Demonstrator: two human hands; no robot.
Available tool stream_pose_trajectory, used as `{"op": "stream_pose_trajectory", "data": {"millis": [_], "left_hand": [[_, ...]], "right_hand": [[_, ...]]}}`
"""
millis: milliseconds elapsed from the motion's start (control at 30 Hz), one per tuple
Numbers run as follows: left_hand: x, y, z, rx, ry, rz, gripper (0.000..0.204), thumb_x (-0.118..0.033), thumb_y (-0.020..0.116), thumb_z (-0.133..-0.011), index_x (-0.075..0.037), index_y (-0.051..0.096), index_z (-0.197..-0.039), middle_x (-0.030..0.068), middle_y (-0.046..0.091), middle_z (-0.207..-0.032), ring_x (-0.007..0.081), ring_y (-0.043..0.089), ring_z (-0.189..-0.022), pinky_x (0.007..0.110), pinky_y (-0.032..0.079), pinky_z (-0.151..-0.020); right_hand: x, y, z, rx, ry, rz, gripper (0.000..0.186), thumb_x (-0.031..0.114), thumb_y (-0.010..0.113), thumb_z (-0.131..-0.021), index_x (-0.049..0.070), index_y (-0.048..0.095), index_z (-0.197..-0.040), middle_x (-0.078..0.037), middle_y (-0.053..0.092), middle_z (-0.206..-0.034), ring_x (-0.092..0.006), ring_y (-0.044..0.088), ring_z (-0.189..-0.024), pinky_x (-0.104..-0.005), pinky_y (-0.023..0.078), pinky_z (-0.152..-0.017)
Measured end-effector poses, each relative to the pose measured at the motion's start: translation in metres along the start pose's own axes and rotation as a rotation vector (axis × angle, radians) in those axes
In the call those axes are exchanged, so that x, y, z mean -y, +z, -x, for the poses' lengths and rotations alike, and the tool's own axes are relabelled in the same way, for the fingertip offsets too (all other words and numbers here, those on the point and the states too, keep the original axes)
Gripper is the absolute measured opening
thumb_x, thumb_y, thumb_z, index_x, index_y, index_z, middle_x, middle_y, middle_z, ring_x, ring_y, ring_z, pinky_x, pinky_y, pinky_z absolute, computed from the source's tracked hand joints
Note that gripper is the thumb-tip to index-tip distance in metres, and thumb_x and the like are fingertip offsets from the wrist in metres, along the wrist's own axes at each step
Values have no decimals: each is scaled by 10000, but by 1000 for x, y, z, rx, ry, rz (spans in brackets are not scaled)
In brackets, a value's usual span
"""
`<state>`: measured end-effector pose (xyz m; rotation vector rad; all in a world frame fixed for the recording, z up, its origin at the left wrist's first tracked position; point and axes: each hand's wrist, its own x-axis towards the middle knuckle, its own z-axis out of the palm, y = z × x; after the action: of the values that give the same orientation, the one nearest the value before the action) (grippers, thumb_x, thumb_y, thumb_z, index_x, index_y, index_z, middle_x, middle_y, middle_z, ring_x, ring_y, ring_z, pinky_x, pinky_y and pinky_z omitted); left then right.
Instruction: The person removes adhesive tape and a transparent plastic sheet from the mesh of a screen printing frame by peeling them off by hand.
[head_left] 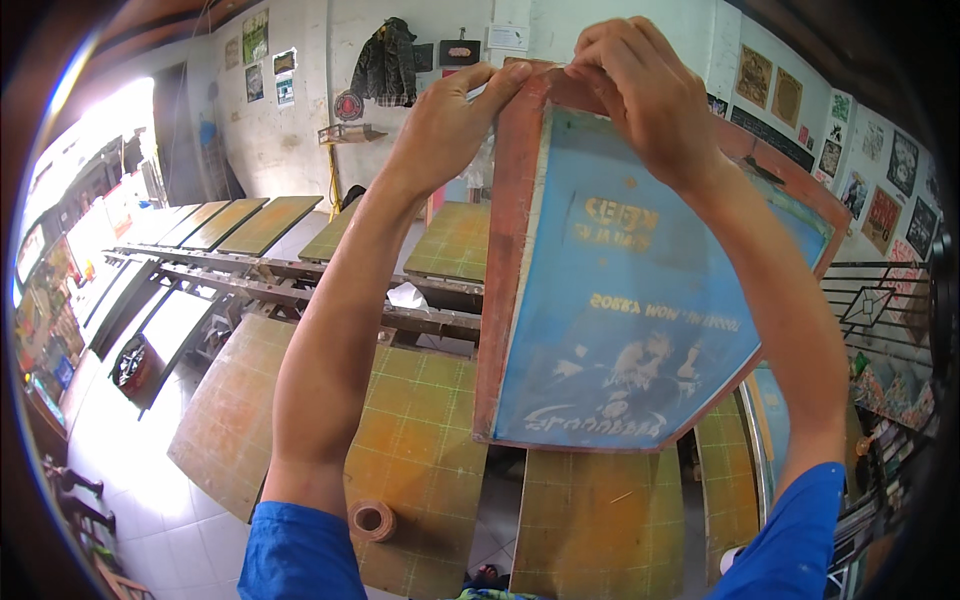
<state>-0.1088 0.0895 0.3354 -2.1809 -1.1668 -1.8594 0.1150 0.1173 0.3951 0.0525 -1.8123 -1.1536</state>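
Blue sleeves at near edge, both forearms raised. Screen-printing frame [620, 290] held upright in front of camera, blue mesh facing in, prob. so light shows the stencil. Left hand [445, 115] pinches top left corner, fingers pressed together on the wood rim. Right hand [640, 85] curls over top edge, grip closed on frame, steadying it. Below: green-yellow gridded bench [420, 440], tape roll [372, 520] near left. More boards far left; jacket [385, 65] on far wall.

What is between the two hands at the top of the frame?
Head view: only the top edge of the printing frame runs between the left hand and right hand; both pinch it.
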Motion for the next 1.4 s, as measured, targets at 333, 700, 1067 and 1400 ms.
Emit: {"op": "stream_pose_trajectory", "data": {"millis": [333, 700, 1067, 1400], "left_hand": [[12, 5, -5, -21, -33, -65, 704, -653, 524, -1005, 13, 726, -1110, 217, 733, -962, 334, 693, -941, 409, 513, -880], [19, 9, -13, -34, 54, -107, 646, -613, 547, -1011, 0, 737, -1082, 188, 735, -912, 311, 713, -924, 389, 524, -875], [33, 10, -23, -3, 194, -46, 612, -513, 470, -1090, 52, 699, -1044, 140, 708, -930, 213, 644, -918, 364, 499, -880], [26, 10, -25, 54, 5, -129, 582, -475, 475, -1098, 57, 709, -1089, 139, 724, -989, 198, 644, -979, 352, 495, -931]], "right_hand": [[34, 22, 44, -62, -74, 153, 125, 123, 699, -845, 79, 582, -844, -50, 564, -896, -239, 590, -885, -361, 504, -752], [110, 6, 78, 6, 236, 135, 130, 92, 692, -849, 93, 567, -814, -38, 533, -837, -222, 544, -806, -349, 425, -688], [169, 4, 106, 12, 550, 10, 161, 55, 764, -862, 86, 607, -882, -34, 597, -847, -241, 569, -778, -373, 422, -678], [253, -15, 145, 76, 806, -180, 160, 39, 777, -882, 74, 630, -935, -50, 666, -905, -254, 600, -796, -381, 429, -696]]}}
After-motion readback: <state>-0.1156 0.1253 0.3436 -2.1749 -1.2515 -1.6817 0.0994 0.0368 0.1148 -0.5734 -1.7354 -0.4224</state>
